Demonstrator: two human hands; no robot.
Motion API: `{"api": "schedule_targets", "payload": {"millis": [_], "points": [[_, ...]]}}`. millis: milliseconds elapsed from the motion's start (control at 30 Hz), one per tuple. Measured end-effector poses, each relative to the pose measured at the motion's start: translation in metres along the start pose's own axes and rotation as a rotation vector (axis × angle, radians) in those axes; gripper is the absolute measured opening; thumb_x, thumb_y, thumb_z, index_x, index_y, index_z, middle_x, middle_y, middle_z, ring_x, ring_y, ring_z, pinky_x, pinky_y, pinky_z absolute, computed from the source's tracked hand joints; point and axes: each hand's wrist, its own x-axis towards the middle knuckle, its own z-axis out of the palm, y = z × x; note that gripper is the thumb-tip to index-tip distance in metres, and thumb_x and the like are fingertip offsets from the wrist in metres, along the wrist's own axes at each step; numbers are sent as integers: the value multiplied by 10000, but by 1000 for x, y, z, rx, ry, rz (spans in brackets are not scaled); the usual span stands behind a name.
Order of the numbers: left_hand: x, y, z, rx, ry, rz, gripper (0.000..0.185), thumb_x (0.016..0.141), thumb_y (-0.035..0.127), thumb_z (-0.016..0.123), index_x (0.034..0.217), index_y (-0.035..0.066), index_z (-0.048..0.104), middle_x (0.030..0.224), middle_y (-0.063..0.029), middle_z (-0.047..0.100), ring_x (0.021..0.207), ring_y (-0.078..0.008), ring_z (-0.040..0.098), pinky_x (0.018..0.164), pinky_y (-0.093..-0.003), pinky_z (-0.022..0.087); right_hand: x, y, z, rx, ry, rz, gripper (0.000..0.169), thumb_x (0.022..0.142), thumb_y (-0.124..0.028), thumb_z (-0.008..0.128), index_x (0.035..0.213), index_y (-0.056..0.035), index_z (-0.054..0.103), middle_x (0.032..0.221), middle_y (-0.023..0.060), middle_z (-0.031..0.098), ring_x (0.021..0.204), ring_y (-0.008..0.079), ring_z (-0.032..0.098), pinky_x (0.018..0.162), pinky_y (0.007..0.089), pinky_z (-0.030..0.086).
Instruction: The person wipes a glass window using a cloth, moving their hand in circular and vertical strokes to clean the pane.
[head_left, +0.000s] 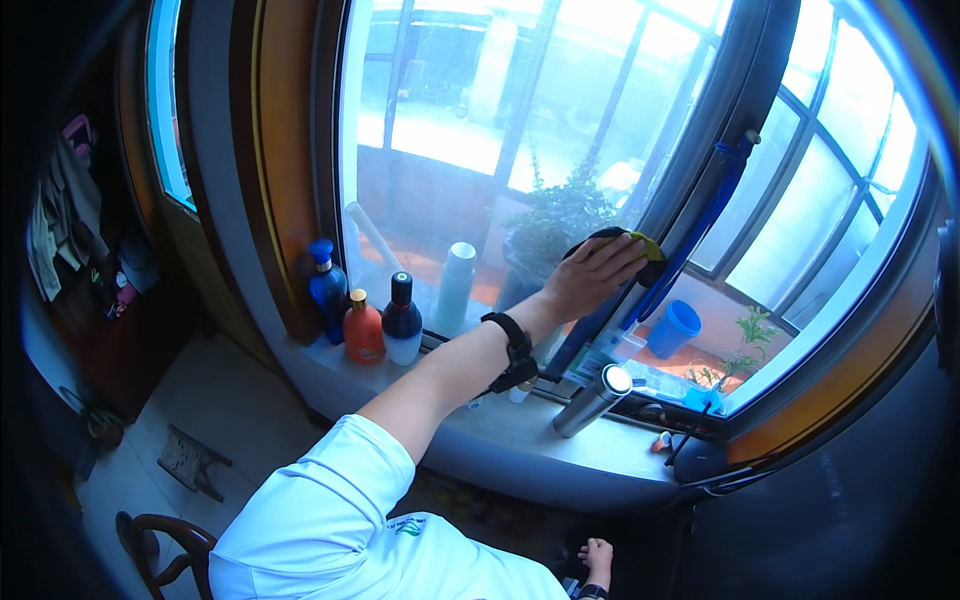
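My left hand (596, 274) is stretched out to the window, its back towards me. Under its fingers is a black and yellow-green cleaning pad (646, 247), pressed against the window pane (457, 172) beside the dark frame upright (720, 127). The palm side is hidden. A black band circles the left wrist. Low at the bottom edge, my right hand (597, 555) hangs near my body with curled fingers, well away from the sill. It is too small to tell whether it holds anything.
On the windowsill (495, 427) stand a blue bottle (328, 292), an orange bottle (364, 330), a dark-and-white bottle (402, 322) and a steel thermos flask (592, 401). A blue cord (694, 232) hangs along the frame. Below left are a small stool (191, 457) and a wooden chair (176, 536).
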Motion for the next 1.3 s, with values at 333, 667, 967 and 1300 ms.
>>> {"api": "schedule_targets", "payload": {"millis": [333,667,967,1300], "points": [[-70,-146,-53,8,-8,-278,637,863,238,600,1431,93,353,1536,-159,209,1419,-367,176,1134,-505,177,-17,-101,-2,-3,1,-415,236,945,-185,537,1069,-17,648,827,87,687,632,139,654,534,257,483],[-158,-262,-102,201,26,-786,606,964,92,457,1492,113,162,1521,-188,198,1389,-402,229,1138,-450,280,-84,-275,50,33,-156,-799,277,956,-167,537,1134,27,623,896,113,682,760,145,653,673,241,508],[-119,-217,-129,-459,217,-772,507,884,-40,555,1367,98,483,1244,-161,589,1112,-270,597,941,-335,492,-167,-412,82,245,-388,-1141,309,960,-107,528,1244,8,562,1077,89,636,942,147,626,789,237,502],[-81,-72,-162,-1730,-466,-996,437,953,55,485,1380,-18,425,1204,-85,559,1074,-127,538,933,-259,439,-218,-485,124,167,-47,-1653,812,766,50,651,1472,-72,268,1479,189,289,1342,385,336,1086,419,329]]}}
